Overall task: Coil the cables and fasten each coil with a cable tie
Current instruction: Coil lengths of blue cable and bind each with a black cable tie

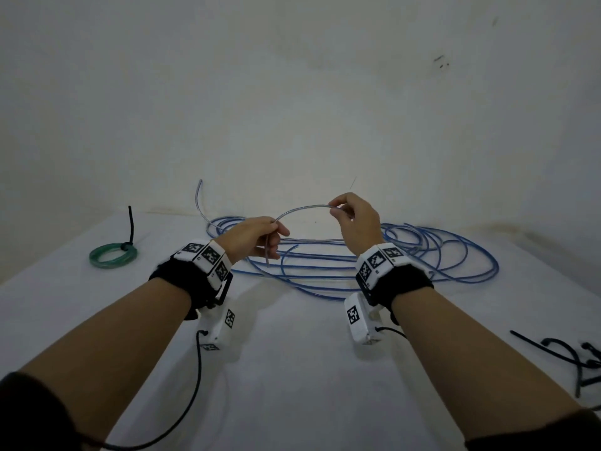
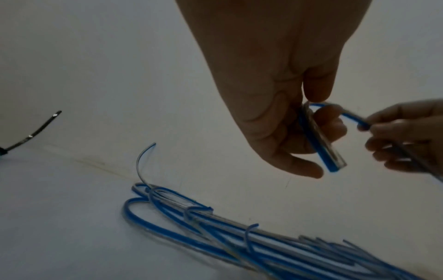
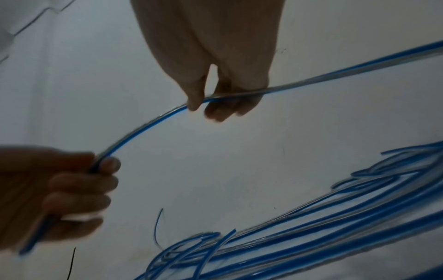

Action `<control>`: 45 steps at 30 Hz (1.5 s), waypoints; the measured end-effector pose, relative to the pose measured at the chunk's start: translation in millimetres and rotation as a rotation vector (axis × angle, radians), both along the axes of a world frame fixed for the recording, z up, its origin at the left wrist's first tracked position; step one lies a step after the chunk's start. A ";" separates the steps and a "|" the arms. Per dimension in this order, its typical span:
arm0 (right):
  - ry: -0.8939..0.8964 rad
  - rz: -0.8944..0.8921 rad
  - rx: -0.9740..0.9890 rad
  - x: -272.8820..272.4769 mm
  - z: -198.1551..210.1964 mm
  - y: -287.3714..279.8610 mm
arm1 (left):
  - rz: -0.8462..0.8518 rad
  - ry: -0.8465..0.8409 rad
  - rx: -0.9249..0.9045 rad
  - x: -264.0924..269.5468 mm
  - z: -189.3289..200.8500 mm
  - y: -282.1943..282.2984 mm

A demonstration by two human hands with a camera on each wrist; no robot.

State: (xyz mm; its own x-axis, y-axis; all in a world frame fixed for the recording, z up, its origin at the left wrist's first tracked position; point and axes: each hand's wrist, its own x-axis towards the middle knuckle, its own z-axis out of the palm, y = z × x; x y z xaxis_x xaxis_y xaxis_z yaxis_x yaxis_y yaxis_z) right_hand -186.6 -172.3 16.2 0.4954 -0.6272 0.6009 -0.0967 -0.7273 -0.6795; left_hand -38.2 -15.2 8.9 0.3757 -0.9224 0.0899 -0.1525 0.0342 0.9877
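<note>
Both hands up, one blue cable arched between them

The left hand (image 1: 257,237) grips the cable (image 1: 302,208) near its end, the right hand (image 1: 356,219) pinches it further along; the other cables (image 1: 422,255) sprawl loose on the table (image 1: 292,369) below.

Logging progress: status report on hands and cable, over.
Left hand grips blue cable near its end. Right hand pinches it farther along. Rest lies loose on table.

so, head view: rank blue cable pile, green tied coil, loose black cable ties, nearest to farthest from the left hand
From the left hand:
1. blue cable pile: right beside and beyond the hand, centre of the table.
2. green tied coil: to its left, already fastened.
3. loose black cable ties: far right, at the table's edge.
</note>
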 end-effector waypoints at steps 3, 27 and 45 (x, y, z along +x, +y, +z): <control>0.046 -0.174 -0.021 10.0 -3.8 3.7 | -0.004 0.018 -0.104 -10.0 12.8 2.2; 0.204 0.237 0.018 25.4 -16.1 20.7 | 0.281 -0.215 -0.352 -12.2 24.9 -33.0; 0.306 -0.169 -0.693 18.5 -8.5 -0.5 | 0.200 -0.655 0.106 15.2 3.2 -17.0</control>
State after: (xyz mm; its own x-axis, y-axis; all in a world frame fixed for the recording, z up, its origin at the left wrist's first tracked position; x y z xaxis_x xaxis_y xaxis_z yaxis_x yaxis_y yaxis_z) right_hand -168.1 -172.7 7.6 0.6339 -0.2398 0.7353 -0.3540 -0.9352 0.0002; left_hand -23.0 -32.2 12.1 0.4384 -0.8574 0.2695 -0.7119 -0.1482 0.6864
